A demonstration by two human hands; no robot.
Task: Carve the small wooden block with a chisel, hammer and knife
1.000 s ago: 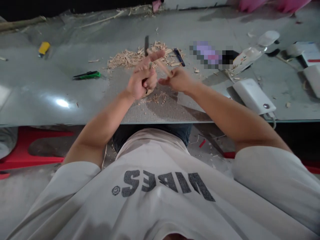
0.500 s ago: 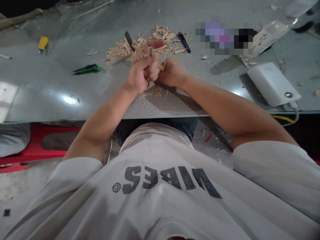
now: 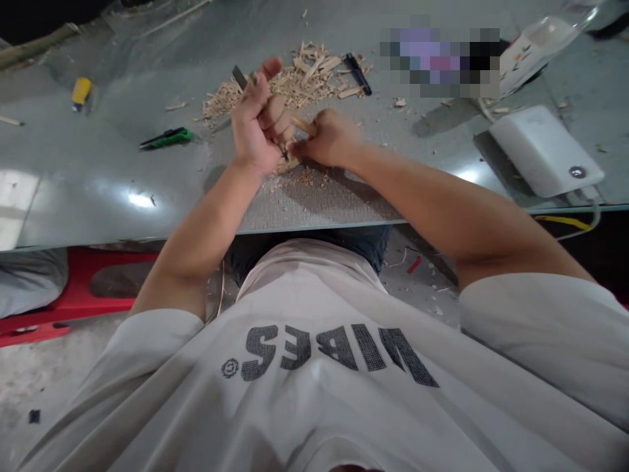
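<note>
My left hand [image 3: 263, 124] is closed, index finger pointing up, around a tool with a flat grey metal blade [image 3: 239, 77] that juts out at the upper left. A small dark tip shows below the fist, and a rounded end sits by the thumb. Close beside it, my right hand [image 3: 331, 139] grips a pale wooden stick [image 3: 303, 126] that reaches toward the left fist. Fingers hide where blade and stick meet. Behind both hands lies a pile of wood shavings [image 3: 309, 72], with finer crumbs [image 3: 307, 178] beneath them.
On the glass-topped table [image 3: 187, 196] lie a green cutter knife [image 3: 167, 138], a yellow object [image 3: 81, 93] and a dark blue pen-like item [image 3: 358, 73]. A white power bank [image 3: 545, 151] with a cable and a clear plastic bottle [image 3: 535, 52] are at the right. A red stool [image 3: 78, 282] stands below left.
My left hand has shifted left and tilted, with the blade moving along. The right hand has moved slightly, and more of the wooden stick shows between the hands.
</note>
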